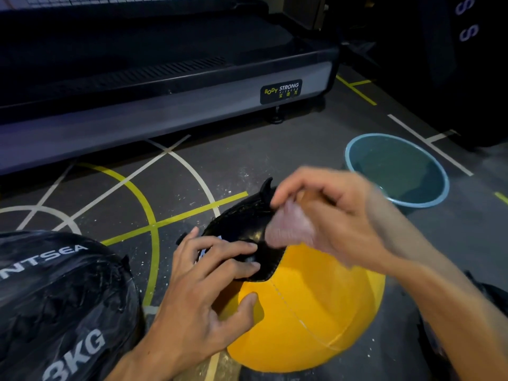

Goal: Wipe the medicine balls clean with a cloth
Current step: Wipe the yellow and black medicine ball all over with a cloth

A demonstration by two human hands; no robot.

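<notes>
On the gym floor (pixel 247 160) right in front of you sits the yellow-and-black medicine ball (pixel 308 312), and both hands are at work on it. Your left hand (pixel 203 287) braces the ball, fingers spread along the edge of the black panel with the thumb pressed into the yellow side; it steadies the ball without curling round it. Your right hand (pixel 330 215) pinches a pale cloth (pixel 291 226) at the top of the ball, blurred with motion, and the cloth appears to touch the black panel near the seam.

Keep that left hand planted so the ball does not roll as you rub. Spread the cloth flatter under your fingers if you can; bunched as it looks, only a small patch meets the surface. I'd judge the stitched seam between black and yellow collects the most grime, so follow it round. Then turn the ball with the bracing hand to bring its underside up, since the part resting on the floor is out of reach now.

A blue basin (pixel 397 169) holding water stands near, off to the right, handy for rinsing the cloth. A black ball (pixel 60 303) marked 3KG lies just beside your left forearm, probably also to be wiped. Behind everything runs the base of a treadmill (pixel 165 105).
</notes>
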